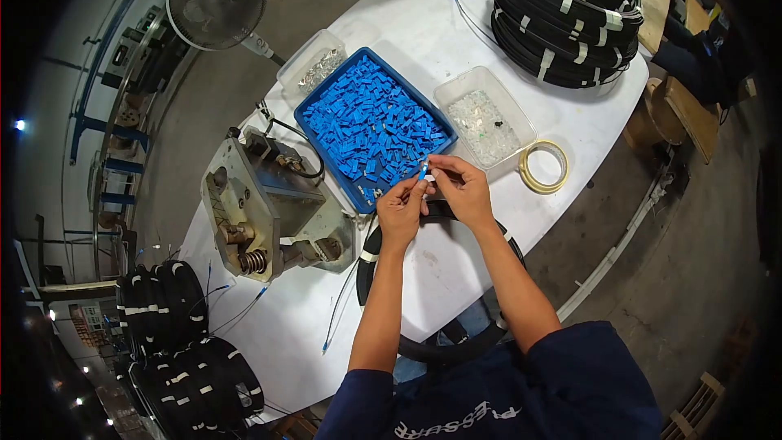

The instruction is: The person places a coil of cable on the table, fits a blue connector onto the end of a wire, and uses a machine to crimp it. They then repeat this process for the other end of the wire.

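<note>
My left hand (400, 210) pinches a small blue connector (423, 171) between thumb and fingers, near the front edge of a blue tray. My right hand (464, 192) is closed at the connector's upper end, its fingertips pressed together. Whatever lies between those right fingertips is too small to tell. Just beyond my hands, the blue tray (444, 144) is heaped with similar blue connectors (371, 118). Under my forearms lies a coil of black cable (368, 269), bound with pale tape and partly hidden by my arms.
Left of the tray stands a metal press (269, 204). A clear box (525, 126) of small translucent pieces and a tape roll (523, 169) are on the right. Another clear box (285, 77) holds metal bits. Cable coils (562, 24) stack at back right, more (191, 383) at lower left.
</note>
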A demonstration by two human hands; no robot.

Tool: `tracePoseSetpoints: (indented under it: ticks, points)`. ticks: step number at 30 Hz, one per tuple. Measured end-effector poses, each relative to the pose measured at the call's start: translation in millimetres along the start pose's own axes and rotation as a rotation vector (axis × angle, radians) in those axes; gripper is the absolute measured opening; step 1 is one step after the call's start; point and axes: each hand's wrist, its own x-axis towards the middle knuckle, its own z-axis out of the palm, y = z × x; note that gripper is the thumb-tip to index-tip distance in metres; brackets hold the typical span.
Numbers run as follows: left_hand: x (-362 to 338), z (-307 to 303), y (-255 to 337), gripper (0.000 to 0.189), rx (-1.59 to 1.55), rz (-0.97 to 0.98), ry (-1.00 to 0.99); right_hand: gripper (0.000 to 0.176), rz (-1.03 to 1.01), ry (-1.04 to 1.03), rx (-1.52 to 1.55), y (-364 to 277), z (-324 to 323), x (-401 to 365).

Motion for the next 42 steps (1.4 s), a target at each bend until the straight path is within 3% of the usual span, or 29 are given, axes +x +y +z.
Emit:
tracePoseSetpoints:
  ticks: [24,42]
  points:
    - [1,0,-5,0.017,0.009,0.005,0.018,0.02,0.051,-0.003,-0.006,4,-2,2]
    - [1,-2,-7,0.017,-0.039,0.002,0.025,0.022,-0.157,0.01,-0.156,5,1,1]
